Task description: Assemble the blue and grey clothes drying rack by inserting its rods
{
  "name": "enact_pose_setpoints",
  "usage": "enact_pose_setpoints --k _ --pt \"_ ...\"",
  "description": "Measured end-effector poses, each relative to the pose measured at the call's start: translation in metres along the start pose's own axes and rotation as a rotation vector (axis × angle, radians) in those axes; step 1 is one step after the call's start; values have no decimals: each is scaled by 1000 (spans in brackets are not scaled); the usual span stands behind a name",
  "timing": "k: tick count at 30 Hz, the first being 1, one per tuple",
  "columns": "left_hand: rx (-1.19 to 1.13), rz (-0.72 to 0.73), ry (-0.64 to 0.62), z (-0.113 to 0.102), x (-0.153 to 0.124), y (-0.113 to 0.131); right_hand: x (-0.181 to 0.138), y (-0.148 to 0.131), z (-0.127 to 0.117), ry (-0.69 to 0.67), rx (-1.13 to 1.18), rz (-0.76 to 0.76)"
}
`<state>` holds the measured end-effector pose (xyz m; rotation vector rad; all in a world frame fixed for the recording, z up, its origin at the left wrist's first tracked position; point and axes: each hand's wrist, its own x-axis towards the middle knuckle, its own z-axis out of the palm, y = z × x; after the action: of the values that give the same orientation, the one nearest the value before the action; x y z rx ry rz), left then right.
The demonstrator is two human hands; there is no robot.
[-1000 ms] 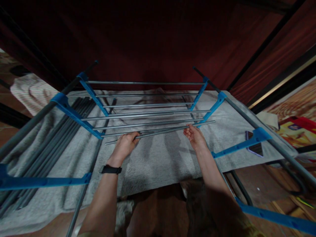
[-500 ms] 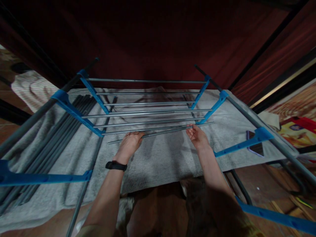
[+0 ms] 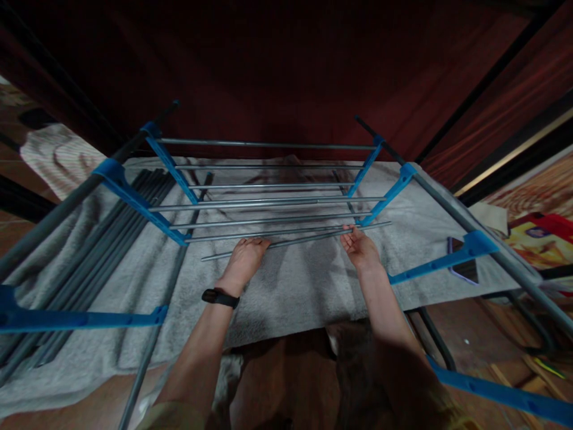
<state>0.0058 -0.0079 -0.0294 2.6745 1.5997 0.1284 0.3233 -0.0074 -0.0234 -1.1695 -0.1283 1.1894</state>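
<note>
1. Grey rod [image 3: 308, 238] lies across both hands, in front of the blue-bracketed frame and above the grey blanket [image 3: 290, 292].
2. Left hand [image 3: 247, 258]: fingers bunched together and curled over the rod, left of its middle; the underside of this grip is hidden.
3. Right hand [image 3: 359, 246]: thumb and fingertips pinch the rod near its right end, the remaining fingers bent in loosely, the palm side partly turned toward the left hand.
4. In looks the rod is thin, straight and dull grey, with a free end sticking out past each hand. It slants, its left end nearer the person and its right end close to the foot of the right blue bracket [image 3: 388, 196].
5. Just behind it, other slim crossbars [image 3: 268, 221] span from the left blue bracket [image 3: 134, 196] to the right one; whether the nearest crossbar touches the held rod by the right hand, I cannot tell.
6. Both forearms reach forward, well apart. The left wrist, wearing a black band [image 3: 224, 298], angles inward with the back of the hand up; the right forearm leans inward toward the rod.
</note>
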Motion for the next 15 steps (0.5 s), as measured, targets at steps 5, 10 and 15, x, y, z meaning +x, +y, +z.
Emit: enact_pose_setpoints --k 5,10,15 --pt "6 -12 6 -1 -1 4 3 0 -2 -13 -9 -3" --pt "-25 -26 -36 -5 -1 7 6 0 -6 -33 -13 2" --pt "-27 -35 -28 2 -1 4 6 -2 -6 -12 -29 0"
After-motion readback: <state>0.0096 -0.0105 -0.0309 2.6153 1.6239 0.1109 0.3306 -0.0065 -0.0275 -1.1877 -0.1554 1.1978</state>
